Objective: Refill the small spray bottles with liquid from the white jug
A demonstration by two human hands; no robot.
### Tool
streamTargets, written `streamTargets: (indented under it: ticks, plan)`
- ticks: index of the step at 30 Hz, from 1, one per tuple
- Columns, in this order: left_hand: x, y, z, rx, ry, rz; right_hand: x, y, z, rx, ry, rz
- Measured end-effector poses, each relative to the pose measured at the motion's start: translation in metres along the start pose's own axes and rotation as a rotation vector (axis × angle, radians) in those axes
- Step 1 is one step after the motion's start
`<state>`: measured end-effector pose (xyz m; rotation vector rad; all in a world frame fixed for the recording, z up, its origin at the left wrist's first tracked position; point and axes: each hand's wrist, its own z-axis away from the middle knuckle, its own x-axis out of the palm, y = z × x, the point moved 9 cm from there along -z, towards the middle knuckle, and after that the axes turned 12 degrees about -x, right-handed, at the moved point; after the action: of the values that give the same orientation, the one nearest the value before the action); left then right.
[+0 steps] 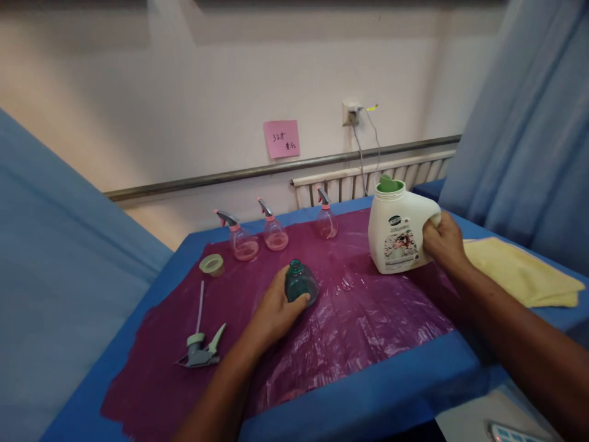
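My left hand (276, 310) is wrapped round the side of a small green see-through bottle (301, 282) that stands uncapped on the purple plastic sheet (368, 319). My right hand (444, 240) grips the handle of a white detergent jug (398, 230) with a green open spout, standing upright on the sheet to the right. A grey-green spray trigger head with its long tube (201, 344) lies loose on the sheet to the left of my left arm. A pale round cap (211, 264) sits behind it.
Three clear spray bottles with pink liquid (242, 240) (275, 232) (326, 220) stand in a row at the back of the blue-covered table (391, 393). A yellow cloth (519, 273) lies at the right. Blue curtains flank both sides; a radiator and wall socket are behind.
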<state>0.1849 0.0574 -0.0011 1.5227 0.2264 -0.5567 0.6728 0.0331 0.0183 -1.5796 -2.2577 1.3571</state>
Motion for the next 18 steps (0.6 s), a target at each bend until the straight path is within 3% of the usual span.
streamTargets:
  ticks: [11, 18]
  plan:
    - [0.003, 0.0, 0.01, -0.028, -0.016, 0.05, 0.015, -0.097, -0.026, -0.144, -0.196, -0.042]
    - [0.004, -0.003, 0.014, -0.053, 0.004, 0.067, 0.03, -0.114, -0.014, -0.249, -0.255, 0.022]
